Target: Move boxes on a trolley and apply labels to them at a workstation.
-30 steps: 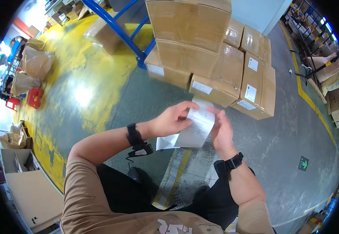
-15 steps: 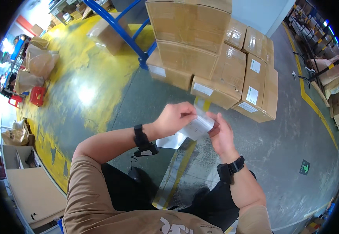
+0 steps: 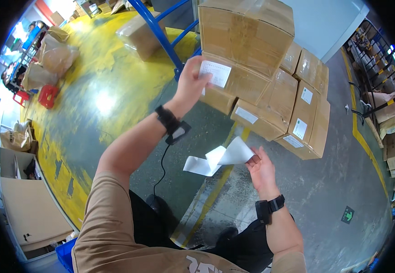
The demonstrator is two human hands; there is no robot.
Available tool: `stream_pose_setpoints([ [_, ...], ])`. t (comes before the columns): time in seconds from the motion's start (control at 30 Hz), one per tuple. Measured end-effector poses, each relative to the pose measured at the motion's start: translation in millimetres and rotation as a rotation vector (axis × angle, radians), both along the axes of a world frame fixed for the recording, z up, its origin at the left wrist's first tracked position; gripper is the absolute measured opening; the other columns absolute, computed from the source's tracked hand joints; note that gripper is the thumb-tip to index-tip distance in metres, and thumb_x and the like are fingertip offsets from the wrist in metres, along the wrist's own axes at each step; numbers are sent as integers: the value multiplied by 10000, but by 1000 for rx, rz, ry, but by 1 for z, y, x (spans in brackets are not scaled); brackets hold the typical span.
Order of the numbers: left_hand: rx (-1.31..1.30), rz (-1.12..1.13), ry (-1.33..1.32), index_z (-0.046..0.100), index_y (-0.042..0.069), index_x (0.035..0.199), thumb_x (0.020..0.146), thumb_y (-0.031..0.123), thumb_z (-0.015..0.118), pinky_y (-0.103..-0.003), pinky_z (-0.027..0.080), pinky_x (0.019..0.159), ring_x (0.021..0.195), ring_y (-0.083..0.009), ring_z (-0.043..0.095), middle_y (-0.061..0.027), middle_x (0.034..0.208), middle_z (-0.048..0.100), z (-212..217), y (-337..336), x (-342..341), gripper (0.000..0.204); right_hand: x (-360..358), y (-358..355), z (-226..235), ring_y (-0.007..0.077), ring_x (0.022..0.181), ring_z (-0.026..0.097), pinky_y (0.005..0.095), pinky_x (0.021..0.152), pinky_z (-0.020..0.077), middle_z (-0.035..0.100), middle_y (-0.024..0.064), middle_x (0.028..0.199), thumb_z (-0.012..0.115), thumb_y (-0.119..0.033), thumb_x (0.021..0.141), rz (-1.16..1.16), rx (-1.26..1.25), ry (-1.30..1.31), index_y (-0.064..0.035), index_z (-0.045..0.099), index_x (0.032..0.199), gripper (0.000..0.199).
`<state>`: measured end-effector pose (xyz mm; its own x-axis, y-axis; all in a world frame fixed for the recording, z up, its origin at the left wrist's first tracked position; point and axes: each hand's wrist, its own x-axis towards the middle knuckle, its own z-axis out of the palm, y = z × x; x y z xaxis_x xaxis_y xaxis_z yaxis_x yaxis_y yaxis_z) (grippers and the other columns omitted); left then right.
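Observation:
My left hand (image 3: 190, 87) is closed on a white printed label (image 3: 216, 74), thumb across its face. It holds the label up in front of the stacked cardboard box (image 3: 247, 85); I cannot tell whether label and box touch. In my right hand (image 3: 262, 172) is one end of a long white paper strip (image 3: 237, 152), pinched between thumb and fingers. The strip twists and hangs off to the left, above the floor. Atop the stack sits a larger taped carton (image 3: 243, 34). A lower carton (image 3: 263, 120) in front carries a white label on its near side.
Behind the stack rises a blue metal frame (image 3: 159, 38). A wrapped box (image 3: 140, 36) stands on the yellow floor at the back left. Farther left are a red plastic object (image 3: 48, 96) and brown bags (image 3: 56, 59). Racks (image 3: 379, 63) line the right side.
My left hand has moved up and away from my right, carrying the label toward the stacked boxes. The paper strip now trails from my right hand, which has moved slightly lower.

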<state>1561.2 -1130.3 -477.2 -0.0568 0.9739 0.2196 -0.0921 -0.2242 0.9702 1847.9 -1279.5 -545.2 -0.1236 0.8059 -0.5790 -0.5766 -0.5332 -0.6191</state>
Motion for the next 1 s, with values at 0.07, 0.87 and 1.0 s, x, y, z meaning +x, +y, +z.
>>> stream_pose_setpoints([
  [0.07,19,12,-10,381,92,1245,937,29,575,-257,519,706,849,-120,619,-109,1036,655,-2,4,0,369,0,-2,-1,221,1022,586,363,918,444,623,124,1092,520,-357,973,32,11,-29,10,553,1166,416],
  [0.87,-400,339,25,464,-21,1090,876,190,679,-254,502,577,689,-144,631,-119,778,650,-26,13,-1,370,-9,-2,5,224,1001,603,361,893,466,626,140,1107,529,-291,976,22,67,-148,20,564,1195,381],
  [1.0,-4,-66,158,577,-46,880,893,162,583,-271,501,597,656,-154,623,-117,729,639,-18,22,-21,208,-11,-4,2,221,1006,604,360,892,467,628,134,1113,528,-275,978,49,93,-147,11,576,1180,354],
])
